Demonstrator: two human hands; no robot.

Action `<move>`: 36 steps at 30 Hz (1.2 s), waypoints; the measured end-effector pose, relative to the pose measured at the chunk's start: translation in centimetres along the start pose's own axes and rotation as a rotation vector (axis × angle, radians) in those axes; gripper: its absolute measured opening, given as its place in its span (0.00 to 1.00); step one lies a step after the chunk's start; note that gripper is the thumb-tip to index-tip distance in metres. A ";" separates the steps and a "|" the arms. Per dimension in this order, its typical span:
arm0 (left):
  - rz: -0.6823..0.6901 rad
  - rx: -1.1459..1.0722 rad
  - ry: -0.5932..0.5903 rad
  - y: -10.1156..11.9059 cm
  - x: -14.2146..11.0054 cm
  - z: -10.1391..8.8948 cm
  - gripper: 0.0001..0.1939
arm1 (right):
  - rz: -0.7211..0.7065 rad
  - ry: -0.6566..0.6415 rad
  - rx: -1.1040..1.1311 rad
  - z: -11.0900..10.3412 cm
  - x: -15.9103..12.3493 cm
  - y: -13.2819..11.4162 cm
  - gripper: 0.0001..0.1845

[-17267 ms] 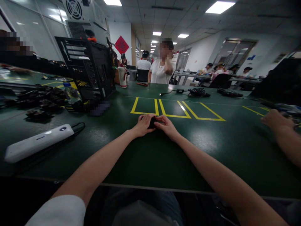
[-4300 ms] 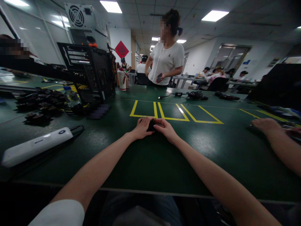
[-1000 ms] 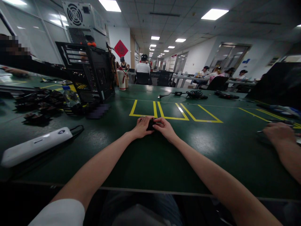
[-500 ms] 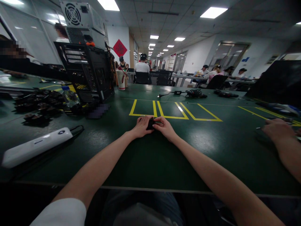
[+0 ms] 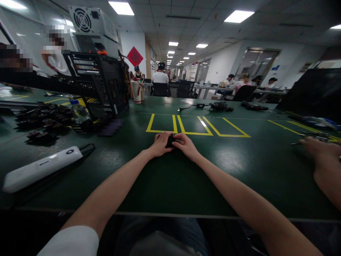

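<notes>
At the near edge of the green table (image 5: 170,185), a smooth, faintly glossy surface is being presented, with ceiling light being reflected in soft patches. To the left, a white oblong device (image 5: 44,167) with rounded ends, a dark round button and a dark strap is being supported flat on the table.

Ahead, at the middle, a small black object (image 5: 169,141) is being held between the two hands, just short of the yellow tape outlines (image 5: 234,136). It is being enclosed from the left by the left hand (image 5: 161,144), whose fingers are being curved over it. By the right hand (image 5: 185,145), narrowed to thumb and fingertips, its right side is being gripped. Neither hand is being placed clearly nearer; more of the object is being covered by the left. Its long axis is being hidden by the fingers and cannot be told; a dark, matt finish is being shown.

To the right, well apart, a co-worker's hand (image 5: 317,147) is being seen, blurred.

Farther left, crinkled black pieces (image 5: 39,117) are being heaped near a clear, blue-capped bottle (image 5: 80,112). Beyond, a boxy silver unit (image 5: 92,21) with a round fan grille is being carried above a slotted black case (image 5: 106,78).
</notes>
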State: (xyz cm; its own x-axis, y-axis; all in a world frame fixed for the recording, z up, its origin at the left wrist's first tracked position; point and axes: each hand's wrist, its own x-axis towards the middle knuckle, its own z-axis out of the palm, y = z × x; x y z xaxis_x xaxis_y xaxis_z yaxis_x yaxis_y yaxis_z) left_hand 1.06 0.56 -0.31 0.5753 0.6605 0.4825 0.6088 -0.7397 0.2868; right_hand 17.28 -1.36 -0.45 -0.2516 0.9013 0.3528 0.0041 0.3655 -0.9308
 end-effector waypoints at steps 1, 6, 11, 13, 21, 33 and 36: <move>-0.001 0.000 -0.001 0.0 0.0 0.0 0.30 | -0.005 -0.005 -0.011 0.0 0.1 0.1 0.18; -0.008 0.000 0.000 0.1 0.0 0.0 0.30 | -0.017 -0.034 -0.047 -0.1 0.2 0.2 0.19; -0.017 0.000 0.000 -0.1 0.1 0.0 0.30 | -0.040 0.007 -0.074 -0.4 -0.1 0.3 0.09; -0.020 0.003 0.002 -0.1 0.1 0.0 0.30 | -0.033 0.008 -0.121 -0.5 -0.1 0.5 0.09; -0.088 -0.036 -0.010 -0.3 0.4 0.2 0.31 | -0.029 0.028 -0.379 -0.8 0.1 1.0 0.19; -0.359 -0.196 -0.091 -1.8 2.3 1.2 0.30 | 0.058 0.167 -0.683 -2.5 0.3 1.5 0.21; -0.413 -0.166 -0.041 -1.6 3.6 2.1 0.33 | 0.096 0.218 -0.700 -3.6 0.7 1.9 0.20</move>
State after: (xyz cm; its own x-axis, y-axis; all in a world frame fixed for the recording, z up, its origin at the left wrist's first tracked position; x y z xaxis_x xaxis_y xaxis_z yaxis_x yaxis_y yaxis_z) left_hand 3.30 4.36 -0.80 0.3254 0.9070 0.2673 0.6981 -0.4211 0.5790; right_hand 20.55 0.83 -1.57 -0.0214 0.9360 0.3513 0.6514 0.2796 -0.7053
